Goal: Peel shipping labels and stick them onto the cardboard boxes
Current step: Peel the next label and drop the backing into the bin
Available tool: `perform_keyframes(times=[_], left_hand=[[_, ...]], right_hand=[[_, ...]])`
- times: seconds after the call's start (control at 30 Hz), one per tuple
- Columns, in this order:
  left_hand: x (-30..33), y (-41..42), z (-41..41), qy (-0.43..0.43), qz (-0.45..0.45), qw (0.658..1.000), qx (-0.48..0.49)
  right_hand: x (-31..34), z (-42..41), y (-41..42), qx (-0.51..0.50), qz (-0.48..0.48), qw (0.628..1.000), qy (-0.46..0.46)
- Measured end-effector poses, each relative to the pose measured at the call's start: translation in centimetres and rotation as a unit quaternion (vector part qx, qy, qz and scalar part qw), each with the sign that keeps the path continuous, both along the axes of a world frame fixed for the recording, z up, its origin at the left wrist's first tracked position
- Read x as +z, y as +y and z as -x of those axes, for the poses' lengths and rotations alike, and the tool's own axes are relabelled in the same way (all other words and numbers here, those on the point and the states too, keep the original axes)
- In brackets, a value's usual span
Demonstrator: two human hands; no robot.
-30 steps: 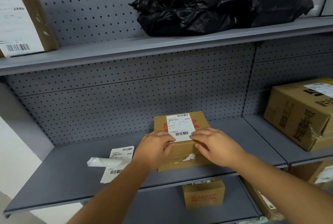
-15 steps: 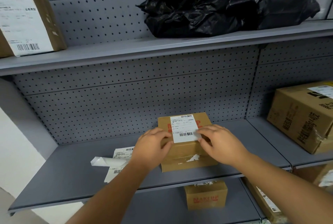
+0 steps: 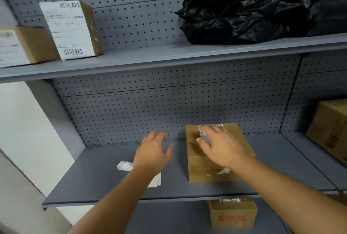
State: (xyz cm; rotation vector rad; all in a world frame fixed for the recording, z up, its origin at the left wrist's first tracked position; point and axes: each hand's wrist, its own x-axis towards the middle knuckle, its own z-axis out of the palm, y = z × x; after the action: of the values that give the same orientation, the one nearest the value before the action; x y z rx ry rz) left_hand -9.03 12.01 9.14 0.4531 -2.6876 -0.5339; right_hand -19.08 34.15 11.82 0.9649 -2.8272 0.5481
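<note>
Labels and boxes sit spread along grey shelves backed by pegboard. At far left on the upper shelf [image 3: 150, 55], a low labelled box [image 3: 22, 45] lies beside an upright labelled box [image 3: 72, 29]. Below, on the middle shelf [image 3: 105, 169], a loose stack of label sheets [image 3: 124, 165] lies partly hidden under the left hand [image 3: 153, 152], which hovers spread and loose, its grip released and holding nothing. Just to the right stands the cardboard box [image 3: 216, 169], its white shipping label [image 3: 203, 136] stuck on top. The right hand [image 3: 221, 146] lies flat on that label, fingers extended, grip released rather than clenched. A crumpled black bag [image 3: 262, 6] fills the upper shelf above. A small box [image 3: 232, 213] sits on the lower shelf, and a large box [image 3: 330, 130] stands at far right.
</note>
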Motion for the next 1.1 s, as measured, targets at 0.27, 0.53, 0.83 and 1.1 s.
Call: perform_keyframes(times=[0.27, 0.53, 0.83, 1.1], left_hand=[[-0.5, -5.1, -3.8, -0.027, 0.001, 0.996, 0.082], [-2.7, -10.0, -7.4, -0.052, -0.036, 0.987, 0.147], [-5.8, -13.1, -9.6, -0.089, -0.094, 0.979, 0.16], [-7.3, -13.9, -9.8, -0.132, -0.108, 0.975, 0.142]], right_hand=[[-0.7, -1.8, -7.2, 0.047, -0.005, 0.999, -0.007], [-3.1, -3.8, -15.4, 0.106, -0.039, 0.993, -0.045], [-8.9, -5.3, -22.4, 0.153, -0.096, 0.978, -0.107], [-11.1, -5.7, -24.3, 0.149, -0.117, 0.977, -0.094]])
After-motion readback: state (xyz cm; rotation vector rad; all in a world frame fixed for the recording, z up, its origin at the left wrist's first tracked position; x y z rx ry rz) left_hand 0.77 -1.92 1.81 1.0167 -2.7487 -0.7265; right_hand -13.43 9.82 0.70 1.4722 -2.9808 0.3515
